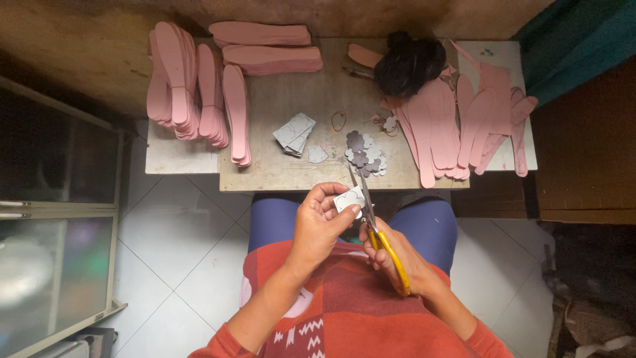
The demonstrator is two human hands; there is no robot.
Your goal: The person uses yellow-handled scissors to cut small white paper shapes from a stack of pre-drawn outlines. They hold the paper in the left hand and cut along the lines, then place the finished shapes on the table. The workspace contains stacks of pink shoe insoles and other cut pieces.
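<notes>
My left hand [318, 224] pinches a small white heart-shaped paper piece [349, 198] over my lap. My right hand [397, 257] grips yellow-handled scissors [379, 233], whose blades point up and meet the paper piece at its right edge. Both hands hover just in front of the wooden board's [285, 99] near edge. A pile of cut flower-like pieces [364, 153] in grey and white lies on the board just beyond the scissor tips.
Stacks of pink shoe insoles [192, 86] stand at the board's left and back, more pink insoles [457, 126] fan out at right. A small stack of grey cards [295, 132], a rubber band [338, 120] and a black bag [407, 63] lie between. White tiled floor below.
</notes>
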